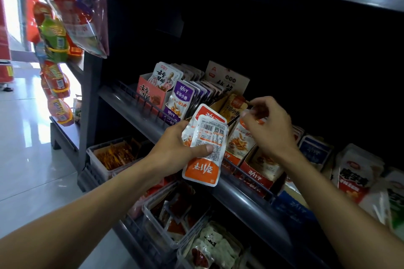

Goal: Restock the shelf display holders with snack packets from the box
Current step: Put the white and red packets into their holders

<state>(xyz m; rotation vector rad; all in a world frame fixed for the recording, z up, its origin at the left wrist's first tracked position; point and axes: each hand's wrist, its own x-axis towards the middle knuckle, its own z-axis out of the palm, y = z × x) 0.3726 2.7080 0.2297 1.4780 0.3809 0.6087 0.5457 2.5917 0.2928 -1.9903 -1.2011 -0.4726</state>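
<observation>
Fingers (253, 102) of right hand (269, 126) pinch orange packet (239, 137) top in red holder (260, 170); left hand (175, 148) grips spare stack (205, 148). Seat packet upright, face forward, behind front lip.

My feed was dim over the shelf (153, 124); its recess read near black. Daylight blew out the doorway (13, 6) at far left, with glare on the floor tiles (28, 137). Right hand (269, 124) motion-blurred. Wide-angle bending and softness at the edges.

Two bare forearms, no sleeves reaching the wrists; seemingly no rings or watch, though blurred
</observation>
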